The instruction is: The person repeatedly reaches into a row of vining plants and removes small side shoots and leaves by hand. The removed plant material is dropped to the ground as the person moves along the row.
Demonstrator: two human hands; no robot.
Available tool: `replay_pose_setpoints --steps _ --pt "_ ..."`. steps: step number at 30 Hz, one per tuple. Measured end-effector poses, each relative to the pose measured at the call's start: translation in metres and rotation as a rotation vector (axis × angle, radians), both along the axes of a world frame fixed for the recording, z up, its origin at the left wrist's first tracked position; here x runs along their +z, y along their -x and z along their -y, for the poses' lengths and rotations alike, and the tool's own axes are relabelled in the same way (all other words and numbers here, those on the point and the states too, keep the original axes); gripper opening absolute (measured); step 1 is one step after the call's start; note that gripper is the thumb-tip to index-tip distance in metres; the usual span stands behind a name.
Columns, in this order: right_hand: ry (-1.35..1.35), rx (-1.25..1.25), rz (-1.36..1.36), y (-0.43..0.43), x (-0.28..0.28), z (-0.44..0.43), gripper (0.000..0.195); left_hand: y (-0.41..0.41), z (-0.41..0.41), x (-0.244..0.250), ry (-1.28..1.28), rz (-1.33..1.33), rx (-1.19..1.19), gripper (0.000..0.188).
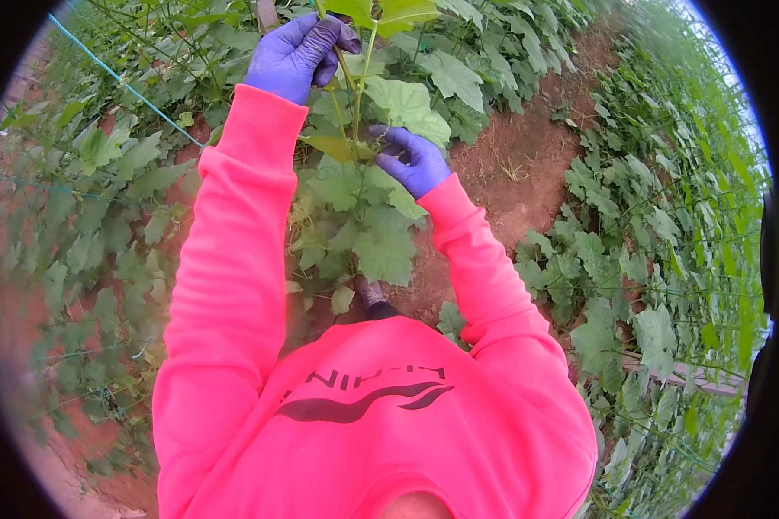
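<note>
My left hand (295, 58), in a purple glove, grips the stem of a climbing vine (345, 68) at the top of the view. Broad lobed leaves (414, 107) grow from this plant, and a yellowish leaf (330, 147) hangs lower on it. My right hand (415, 162), gloved the same, is lower and to the right, beside the stems. Its thumb and forefinger are bent towards a thin curled tendril (378, 137); whether they pinch it is unclear. Larger green leaves (386, 243) spread below both hands.
A blue string (126, 84) slants down at upper left, and a thin green line (52, 185) crosses lower. Bare reddish soil (506, 168) separates this row from a dense vine row (668, 214) on the right. A pale rail (685, 376) lies among its leaves. My shoe (371, 293) shows below the plant.
</note>
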State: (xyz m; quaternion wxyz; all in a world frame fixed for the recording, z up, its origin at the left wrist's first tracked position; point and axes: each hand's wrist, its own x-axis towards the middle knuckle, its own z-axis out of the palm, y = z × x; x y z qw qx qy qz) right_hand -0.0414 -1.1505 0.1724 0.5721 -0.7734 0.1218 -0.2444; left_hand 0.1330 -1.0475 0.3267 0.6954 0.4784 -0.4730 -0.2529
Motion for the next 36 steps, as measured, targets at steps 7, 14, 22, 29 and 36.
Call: replay_pose_setpoints --steps 7,14,22,29,36 --pt "-0.04 0.169 0.098 -0.033 0.009 -0.013 0.024 -0.003 -0.001 0.007 -0.032 0.049 -0.05 0.024" --pt "0.142 -0.077 0.073 -0.014 0.018 -0.028 0.015 0.001 -0.004 0.006 0.005 0.007 0.181 0.023" --pt "0.039 -0.152 -0.031 0.002 -0.011 -0.008 0.019 0.012 0.005 0.019 -0.031 0.066 0.207 0.026" --pt "-0.229 -0.261 0.079 0.006 0.023 0.004 0.035 0.035 0.002 -0.045 -0.298 0.536 0.573 0.032" --pt "-0.151 -0.021 0.281 -0.026 0.155 -0.004 0.024 0.062 -0.016 -0.053 -0.406 0.532 0.636 0.026"
